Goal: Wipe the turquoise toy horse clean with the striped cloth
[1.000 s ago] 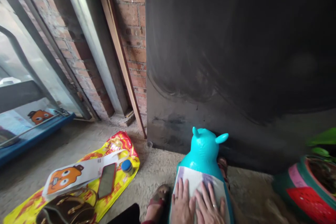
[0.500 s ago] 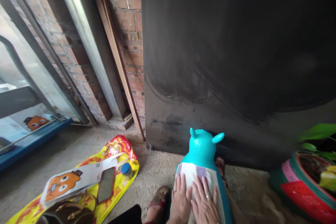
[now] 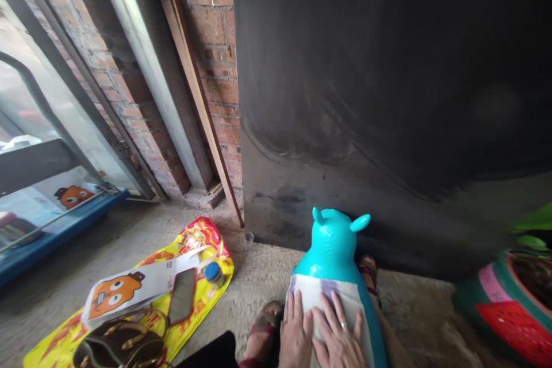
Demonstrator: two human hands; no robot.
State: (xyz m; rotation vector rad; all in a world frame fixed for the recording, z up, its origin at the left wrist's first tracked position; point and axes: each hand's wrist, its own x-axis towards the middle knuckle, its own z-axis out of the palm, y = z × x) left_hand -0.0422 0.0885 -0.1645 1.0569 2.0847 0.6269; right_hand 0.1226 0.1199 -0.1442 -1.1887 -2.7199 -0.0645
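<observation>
Between my feet stands a turquoise inflatable animal (image 3: 332, 241) with two small ears or horns on its head. A white cloth with faint purple patches (image 3: 314, 288) is spread over its back. My left hand (image 3: 296, 330) lies flat on the cloth, its fingers stretched toward the animal's head. Beside it my right hand (image 3: 338, 330), with a ring on one finger, also presses flat on the cloth, fingers spread. Neither hand grips anything. The lower part of the toy is out of view.
To the left, a yellow and red plastic bag (image 3: 202, 299) bears a phone (image 3: 182, 296), a blue-capped jar (image 3: 213, 275), a paper fan with an orange cartoon face (image 3: 114, 293) and a brown handbag (image 3: 118, 345). A dark board (image 3: 366, 98) stands ahead; a painted plant pot (image 3: 495, 305) at right.
Both hands and the cloth have slid slightly back toward me, so more turquoise shows below the animal's head. The camera view has shifted a little to the left.
</observation>
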